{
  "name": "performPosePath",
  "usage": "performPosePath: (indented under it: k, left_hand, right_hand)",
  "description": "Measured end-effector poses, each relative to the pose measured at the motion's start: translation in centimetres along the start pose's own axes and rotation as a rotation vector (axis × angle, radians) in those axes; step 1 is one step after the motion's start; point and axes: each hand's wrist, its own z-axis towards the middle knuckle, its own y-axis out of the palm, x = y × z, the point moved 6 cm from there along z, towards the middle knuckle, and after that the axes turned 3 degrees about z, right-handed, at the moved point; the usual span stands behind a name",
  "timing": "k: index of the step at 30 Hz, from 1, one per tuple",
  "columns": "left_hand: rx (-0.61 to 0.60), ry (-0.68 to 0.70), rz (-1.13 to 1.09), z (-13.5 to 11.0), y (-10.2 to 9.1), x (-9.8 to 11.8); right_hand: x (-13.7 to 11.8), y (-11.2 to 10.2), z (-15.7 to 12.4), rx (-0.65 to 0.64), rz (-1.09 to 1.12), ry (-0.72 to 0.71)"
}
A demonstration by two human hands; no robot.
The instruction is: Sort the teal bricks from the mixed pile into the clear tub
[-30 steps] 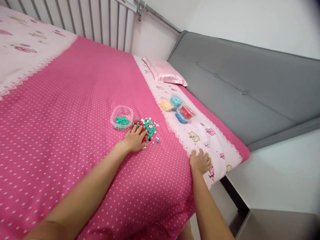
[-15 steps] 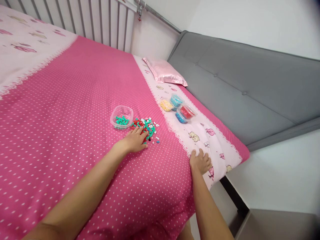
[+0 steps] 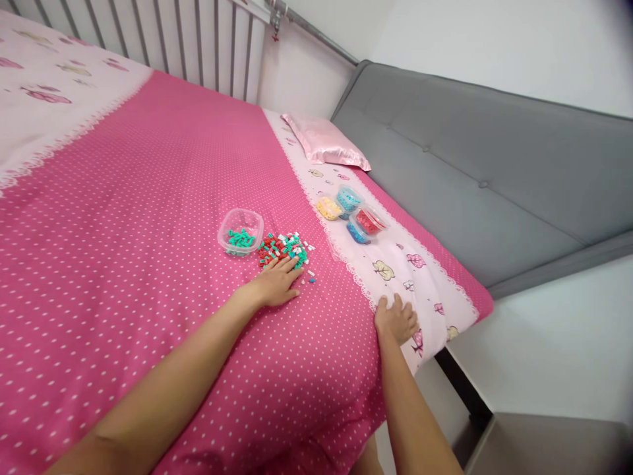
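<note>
My left hand [image 3: 277, 282] lies with fingers spread at the near edge of a pile of small plastic pieces [image 3: 281, 247], mixed red, green and white. Its fingertips touch the pile and hide part of it. Just left of the pile stands a clear plastic tub [image 3: 241, 231] with green pieces [image 3: 241, 239] in its bottom. A loose blue piece [image 3: 312, 281] lies to the right of the fingers. My right hand [image 3: 396, 319] rests open on the white patterned band of the bedspread, fingers apart, holding nothing.
Filled tubs sit together to the right: a yellow one [image 3: 329, 208], a light blue one [image 3: 349, 198], and a red one [image 3: 370, 221] resting on a blue one [image 3: 358, 232]. Behind them lie a pink pillow [image 3: 332, 142] and a grey headboard [image 3: 445, 152]. The bed's edge drops off near my right arm.
My left hand has shifted slightly right and toward me, uncovering more red pieces on the pile's left side. My right hand and the tubs have stayed put.
</note>
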Motion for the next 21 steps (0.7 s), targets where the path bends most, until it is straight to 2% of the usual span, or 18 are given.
performPosePath:
  k: [12, 21]
  left_hand:
    - [0.042, -0.171, 0.03, -0.1, 0.3, -1.1]
    - [0.047, -0.162, 0.032, 0.0, 0.5, 0.5]
  right_hand:
    - [0.2, 0.3, 0.2, 0.005, 0.0, -0.004]
    - [0.2, 0.2, 0.2, -0.001, 0.006, 0.005]
